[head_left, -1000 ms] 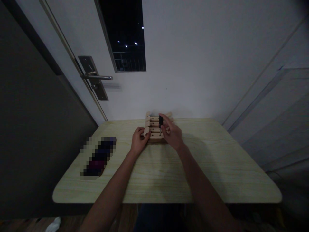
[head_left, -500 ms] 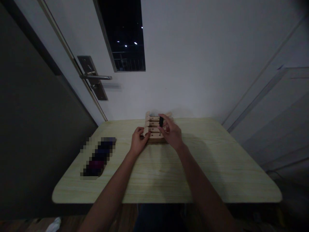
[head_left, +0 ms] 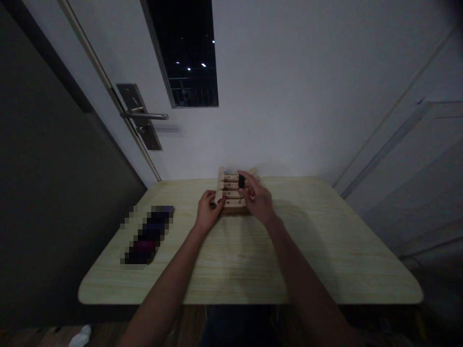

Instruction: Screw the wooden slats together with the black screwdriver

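A small wooden rack of several stacked slats (head_left: 228,185) stands at the far edge of the table (head_left: 249,250), against the wall. My left hand (head_left: 207,211) curls round the rack's near left corner. Over the rack's right half, my right hand (head_left: 257,200) pinches a short black-handled tool (head_left: 241,181) with a thin metal shaft that points down onto a slat. The right side of the rack is hidden behind that hand.
A blurred-out dark oblong object (head_left: 147,234) lies on the table's left side. A door with a metal lever handle (head_left: 144,116) stands at the far left. A dark window (head_left: 188,53) is set in the white wall behind the table.
Almost nothing has moved. My right hand has shifted very slightly on the tool; my left hand stays on the rack's corner.
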### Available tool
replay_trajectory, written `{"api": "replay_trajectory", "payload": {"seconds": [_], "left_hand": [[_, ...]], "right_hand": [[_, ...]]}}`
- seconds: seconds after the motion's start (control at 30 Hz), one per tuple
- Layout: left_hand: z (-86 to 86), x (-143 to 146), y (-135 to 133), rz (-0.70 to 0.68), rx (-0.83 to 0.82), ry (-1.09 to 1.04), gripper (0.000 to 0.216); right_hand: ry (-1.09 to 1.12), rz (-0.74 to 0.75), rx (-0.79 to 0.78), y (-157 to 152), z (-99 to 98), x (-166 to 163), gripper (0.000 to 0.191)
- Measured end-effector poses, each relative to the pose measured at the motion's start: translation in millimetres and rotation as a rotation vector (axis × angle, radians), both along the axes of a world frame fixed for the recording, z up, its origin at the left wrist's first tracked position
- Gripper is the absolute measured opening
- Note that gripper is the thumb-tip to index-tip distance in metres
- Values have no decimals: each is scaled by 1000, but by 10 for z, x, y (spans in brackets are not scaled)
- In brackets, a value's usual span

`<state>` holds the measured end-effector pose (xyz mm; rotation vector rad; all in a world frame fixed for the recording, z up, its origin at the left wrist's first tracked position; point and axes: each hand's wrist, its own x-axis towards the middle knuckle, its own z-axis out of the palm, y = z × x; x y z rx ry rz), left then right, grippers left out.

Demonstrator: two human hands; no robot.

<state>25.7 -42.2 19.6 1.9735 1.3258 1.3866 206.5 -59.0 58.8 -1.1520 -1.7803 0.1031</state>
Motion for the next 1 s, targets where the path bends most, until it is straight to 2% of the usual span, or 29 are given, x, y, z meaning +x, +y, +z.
{"api": "replay_trajectory", "payload": {"seconds": [0.2,0.6,1.0], "left_hand": [[-2,9,-5,-4,-17,-7,19],[-4,5,-2,10,-34,5,20],[5,5,-9,-1,-21,-10,21]], "right_hand": [[43,-35,12,28,-17,-19,45],[-12,-33,-44,-10,-1,-14,45],[71,-79,-44,14,3,-37,48]]}}
